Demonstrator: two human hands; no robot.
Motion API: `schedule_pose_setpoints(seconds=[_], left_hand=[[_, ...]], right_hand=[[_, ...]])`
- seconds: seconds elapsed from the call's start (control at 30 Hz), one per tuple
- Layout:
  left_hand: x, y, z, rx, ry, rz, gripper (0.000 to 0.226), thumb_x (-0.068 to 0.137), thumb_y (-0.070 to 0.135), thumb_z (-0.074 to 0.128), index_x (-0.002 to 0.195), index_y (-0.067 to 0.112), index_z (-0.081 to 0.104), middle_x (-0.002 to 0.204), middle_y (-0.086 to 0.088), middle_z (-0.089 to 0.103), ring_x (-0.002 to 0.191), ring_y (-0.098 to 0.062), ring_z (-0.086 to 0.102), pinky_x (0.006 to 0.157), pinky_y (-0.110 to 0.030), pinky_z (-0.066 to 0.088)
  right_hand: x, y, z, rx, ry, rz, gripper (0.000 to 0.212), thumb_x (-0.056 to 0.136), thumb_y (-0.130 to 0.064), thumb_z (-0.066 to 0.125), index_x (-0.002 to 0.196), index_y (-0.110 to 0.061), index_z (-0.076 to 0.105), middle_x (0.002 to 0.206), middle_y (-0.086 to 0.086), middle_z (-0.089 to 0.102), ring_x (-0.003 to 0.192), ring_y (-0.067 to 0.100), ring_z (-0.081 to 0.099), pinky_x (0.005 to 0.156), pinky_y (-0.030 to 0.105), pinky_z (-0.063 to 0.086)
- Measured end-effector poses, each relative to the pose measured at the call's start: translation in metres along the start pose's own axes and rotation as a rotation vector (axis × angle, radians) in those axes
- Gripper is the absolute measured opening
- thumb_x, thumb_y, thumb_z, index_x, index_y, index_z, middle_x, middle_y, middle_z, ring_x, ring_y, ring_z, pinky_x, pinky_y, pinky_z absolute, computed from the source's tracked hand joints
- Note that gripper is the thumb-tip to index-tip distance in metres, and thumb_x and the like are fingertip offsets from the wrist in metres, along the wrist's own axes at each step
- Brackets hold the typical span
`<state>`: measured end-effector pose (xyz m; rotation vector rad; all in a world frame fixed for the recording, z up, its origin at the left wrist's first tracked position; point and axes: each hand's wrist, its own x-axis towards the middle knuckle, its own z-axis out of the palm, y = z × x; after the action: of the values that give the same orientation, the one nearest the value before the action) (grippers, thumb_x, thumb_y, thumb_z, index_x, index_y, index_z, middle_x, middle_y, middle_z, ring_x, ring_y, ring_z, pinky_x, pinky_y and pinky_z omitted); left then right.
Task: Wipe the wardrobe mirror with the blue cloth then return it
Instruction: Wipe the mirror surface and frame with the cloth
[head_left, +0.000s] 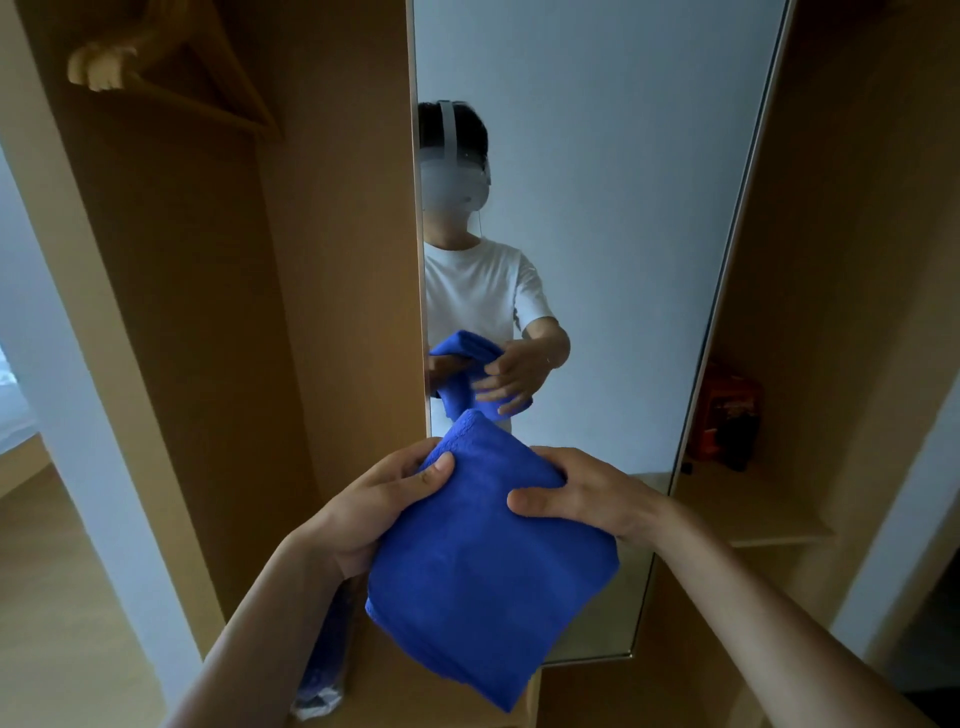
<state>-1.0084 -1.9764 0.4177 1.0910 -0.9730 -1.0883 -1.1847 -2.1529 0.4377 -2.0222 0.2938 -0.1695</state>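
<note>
A folded blue cloth hangs between both hands, low in the middle of the head view, just in front of the wardrobe mirror. My left hand pinches its upper left edge, thumb on top. My right hand grips the upper right edge. The tall narrow mirror stands upright between wooden panels and shows a person in a white T-shirt holding the same cloth. The cloth is apart from the glass.
A wooden wardrobe bay opens at left, with wooden hangers at the top. A shelf at right carries a red box. Another blue item in clear wrap lies under my left forearm.
</note>
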Motion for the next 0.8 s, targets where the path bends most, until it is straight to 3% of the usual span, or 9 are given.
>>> schedule_pose_setpoints(seconds=[0.13,0.27,0.4,0.47,0.53,0.63,0.67,0.73,0.8], left_hand=[[0.009,-0.005,-0.004,0.047,0.046,0.013,0.045,0.099,0.042,0.066,0.130,0.011,0.063,0.134,-0.022,0.064,0.123,-0.042,0.062,0.099,-0.047,0.054],[0.019,-0.009,0.003,0.154,0.057,-0.010,0.041,0.096,0.048,0.067,0.130,0.025,0.062,0.119,-0.015,0.073,0.109,-0.034,0.071,0.087,-0.039,0.058],[0.032,-0.016,0.018,0.375,0.153,0.094,0.026,0.102,0.036,0.060,0.125,0.028,0.050,0.093,-0.005,0.074,0.080,-0.020,0.072,0.069,-0.029,0.057],[0.036,-0.017,0.030,0.525,0.279,0.225,0.014,0.104,0.026,0.057,0.118,0.028,0.052,0.097,0.005,0.071,0.085,-0.012,0.070,0.072,-0.028,0.054],[0.034,-0.010,0.044,0.624,0.334,0.312,0.014,0.104,0.041,0.051,0.117,0.040,0.058,0.108,0.022,0.066,0.102,0.000,0.065,0.081,-0.019,0.052],[0.026,0.006,0.068,0.687,0.181,0.254,0.039,0.084,0.083,0.049,0.121,0.074,0.040,0.119,0.052,0.052,0.115,0.024,0.051,0.086,-0.001,0.045],[0.027,0.009,0.075,0.707,0.148,0.229,0.051,0.078,0.084,0.058,0.122,0.076,0.034,0.121,0.051,0.052,0.114,0.022,0.053,0.087,-0.004,0.047],[0.032,0.010,0.086,0.768,0.166,0.243,0.067,0.075,0.066,0.076,0.121,0.076,0.029,0.117,0.047,0.055,0.107,0.016,0.060,0.083,-0.008,0.050],[0.039,0.011,0.092,0.803,0.236,0.297,0.069,0.077,0.047,0.085,0.119,0.068,0.033,0.108,0.047,0.056,0.100,0.017,0.059,0.076,-0.005,0.047]], right_hand=[[-0.009,0.000,-0.011,0.006,-0.080,0.038,0.043,0.077,-0.038,0.084,0.115,-0.025,0.069,0.116,-0.004,0.073,0.106,0.018,0.070,0.098,0.041,0.053],[-0.017,-0.002,-0.016,0.005,-0.079,0.035,0.035,0.078,-0.028,0.085,0.108,-0.015,0.072,0.111,0.004,0.075,0.101,0.024,0.072,0.096,0.047,0.055],[-0.021,-0.006,-0.021,0.040,0.039,-0.029,0.044,0.077,-0.028,0.085,0.109,-0.004,0.067,0.108,0.016,0.073,0.100,0.035,0.070,0.096,0.059,0.052],[-0.021,-0.008,-0.025,0.042,0.064,-0.052,0.044,0.080,-0.026,0.083,0.112,-0.003,0.066,0.109,0.017,0.072,0.101,0.035,0.070,0.096,0.059,0.052],[-0.020,-0.011,-0.029,0.041,0.101,-0.090,0.039,0.081,-0.023,0.083,0.113,-0.007,0.068,0.109,0.010,0.074,0.100,0.029,0.072,0.095,0.054,0.054],[-0.016,-0.018,-0.041,-0.004,0.192,-0.183,0.028,0.079,-0.029,0.085,0.101,-0.021,0.070,0.097,0.000,0.075,0.087,0.017,0.072,0.081,0.041,0.059],[-0.015,-0.020,-0.045,-0.015,0.215,-0.213,0.025,0.076,-0.032,0.086,0.094,-0.024,0.070,0.090,-0.002,0.073,0.081,0.014,0.070,0.074,0.036,0.057],[-0.013,-0.025,-0.052,0.006,0.217,-0.264,0.022,0.074,-0.035,0.086,0.085,-0.029,0.069,0.081,-0.004,0.071,0.076,0.011,0.068,0.067,0.027,0.052],[-0.013,-0.029,-0.058,-0.007,0.194,-0.309,0.016,0.078,-0.034,0.084,0.081,-0.035,0.069,0.076,-0.009,0.069,0.073,0.006,0.068,0.064,0.020,0.050]])
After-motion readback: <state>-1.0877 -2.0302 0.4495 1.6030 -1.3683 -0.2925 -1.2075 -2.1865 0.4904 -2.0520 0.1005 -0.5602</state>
